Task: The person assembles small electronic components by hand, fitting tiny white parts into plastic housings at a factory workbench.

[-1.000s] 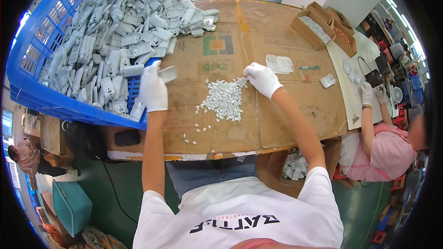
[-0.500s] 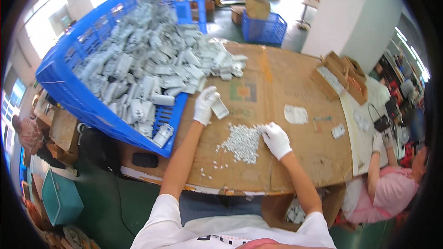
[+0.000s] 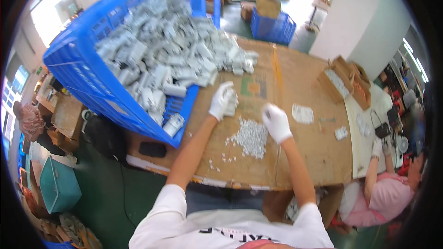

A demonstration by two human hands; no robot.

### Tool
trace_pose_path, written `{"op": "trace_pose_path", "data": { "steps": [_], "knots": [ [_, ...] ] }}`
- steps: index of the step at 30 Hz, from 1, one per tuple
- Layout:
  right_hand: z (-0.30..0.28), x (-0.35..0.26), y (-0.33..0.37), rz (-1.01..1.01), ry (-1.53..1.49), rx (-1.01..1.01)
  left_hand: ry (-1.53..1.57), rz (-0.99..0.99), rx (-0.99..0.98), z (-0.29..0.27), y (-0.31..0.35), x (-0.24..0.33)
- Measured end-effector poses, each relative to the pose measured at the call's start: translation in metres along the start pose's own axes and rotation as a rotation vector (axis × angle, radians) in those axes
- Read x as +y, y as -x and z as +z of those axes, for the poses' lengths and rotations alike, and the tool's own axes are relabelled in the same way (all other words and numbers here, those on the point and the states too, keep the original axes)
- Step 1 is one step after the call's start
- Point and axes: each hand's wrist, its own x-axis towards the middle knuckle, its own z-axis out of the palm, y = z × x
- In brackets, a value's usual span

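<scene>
My left hand (image 3: 220,101), in a white glove, grips a white plastic casing (image 3: 232,108) just above the cardboard-topped table. My right hand (image 3: 278,123), gloved too, is raised beside a heap of tiny white parts (image 3: 251,139). Its fingers are pinched together, and whatever is between them is too small to make out. Left of my hands, a large blue crate (image 3: 105,96) lies tipped with its open side toward the table. Many similar white casings (image 3: 161,46) fill it and spill onto the cardboard (image 3: 304,157).
Small cardboard boxes (image 3: 333,85) of parts stand at the far right. A white paper (image 3: 302,114) and a single white piece (image 3: 341,133) lie right of my hand. A dark pouch (image 3: 152,149) sits at the near left edge. A co-worker in pink (image 3: 385,198) works at the right.
My right hand has lifted off the heap of tiny parts and moved toward the left hand, which has turned the casing. The view has shifted slightly.
</scene>
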Motion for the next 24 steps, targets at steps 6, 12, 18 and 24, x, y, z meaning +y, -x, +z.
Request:
{"op": "trace_pose_path", "data": {
  "steps": [6,12,18,24],
  "knots": [
    [0.085,-0.022,-0.054,0.007,-0.384,-0.019,-0.348,0.237,0.065,-0.006,-0.006,-0.007],
    [0.112,-0.034,-0.06,-0.055,-0.153,0.03,-0.282,0.228,0.121,-0.007,-0.001,-0.011],
    [0.111,-0.033,-0.06,-0.019,-0.163,0.119,-0.213,0.229,0.094,0.0,0.008,-0.01],
    [0.103,-0.022,-0.066,0.186,-0.317,0.04,-0.287,0.212,-0.027,0.002,0.012,0.001]
  ]
}}
